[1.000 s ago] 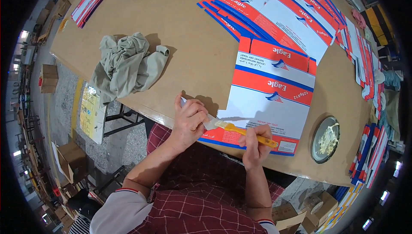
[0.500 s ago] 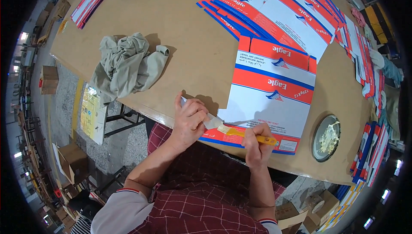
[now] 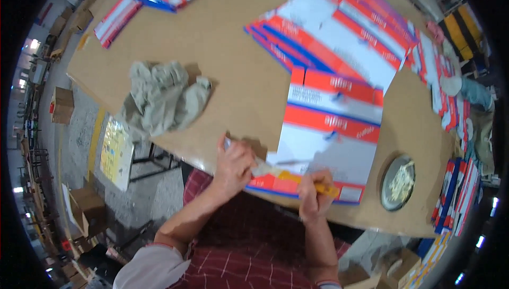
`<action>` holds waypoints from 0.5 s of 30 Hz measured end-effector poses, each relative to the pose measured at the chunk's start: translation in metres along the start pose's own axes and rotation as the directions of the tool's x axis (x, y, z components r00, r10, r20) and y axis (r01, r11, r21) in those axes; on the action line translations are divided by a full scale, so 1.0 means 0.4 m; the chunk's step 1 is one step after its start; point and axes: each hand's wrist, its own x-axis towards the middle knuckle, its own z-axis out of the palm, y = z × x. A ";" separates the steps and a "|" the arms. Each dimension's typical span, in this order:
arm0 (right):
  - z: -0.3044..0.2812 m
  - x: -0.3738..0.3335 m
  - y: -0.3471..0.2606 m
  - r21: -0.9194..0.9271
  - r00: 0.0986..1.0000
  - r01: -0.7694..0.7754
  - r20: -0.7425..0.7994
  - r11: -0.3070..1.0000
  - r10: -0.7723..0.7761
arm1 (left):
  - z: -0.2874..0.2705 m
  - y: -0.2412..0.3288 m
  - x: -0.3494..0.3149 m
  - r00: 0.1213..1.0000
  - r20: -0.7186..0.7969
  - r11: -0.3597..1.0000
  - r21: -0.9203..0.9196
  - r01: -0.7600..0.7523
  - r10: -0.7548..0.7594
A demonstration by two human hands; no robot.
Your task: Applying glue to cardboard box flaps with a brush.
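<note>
A flat, unfolded carton (image 3: pixel 328 146) in red, white and blue lies on the table in front of me. My left hand (image 3: pixel 232 167) is closed on a narrow white flap (image 3: pixel 260 169) at the carton's near left corner, lifting it off the table. My right hand (image 3: pixel 314 196) grips a paintbrush (image 3: pixel 326 189) by its yellow handle. Its pale bristles point left and meet the flap beside my left fingers; motion blur softens their exact contact. Right of the carton sits a shallow round dish (image 3: pixel 386 200) with creamy paste (image 3: pixel 402 182) in it.
A crumpled grey-green cloth (image 3: pixel 161 101) lies at the left of the brown-topped table (image 3: pixel 233 82). Fanned flat cartons (image 3: pixel 339 29) cover the far right, with more stacked at the far left (image 3: pixel 119 16) and right edge. Another person's sleeve (image 3: pixel 474 93) shows at the right.
The whole view has shifted, so the table and its things sit slightly lower in the picture. My hands keep nearly the same places, still holding the flap and the paintbrush.
</note>
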 end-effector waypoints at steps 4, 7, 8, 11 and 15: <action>0.007 -0.014 0.054 -0.085 0.998 0.056 0.032 0.995 -0.054 | 0.024 -0.001 -0.015 1.000 0.009 1.000 -0.001 -0.008 0.008; 0.005 -0.017 0.030 -0.107 0.998 0.020 0.064 0.994 -0.013 | 0.003 0.000 -0.024 1.000 -0.009 1.000 0.003 -0.010 0.010; 0.002 -0.019 0.024 -0.078 0.999 -0.035 0.023 0.996 0.037 | -0.001 0.007 -0.025 1.000 0.023 1.000 -0.013 0.018 -0.018; 0.018 -0.018 0.022 0.038 0.998 0.014 -0.069 0.999 -0.011 | 0.006 0.010 -0.017 1.000 -0.007 1.000 -0.022 0.020 -0.020; 0.004 -0.013 0.053 -0.080 0.999 -0.036 0.033 0.996 0.038 | -0.002 0.011 -0.006 1.000 -0.013 1.000 -0.024 0.012 -0.012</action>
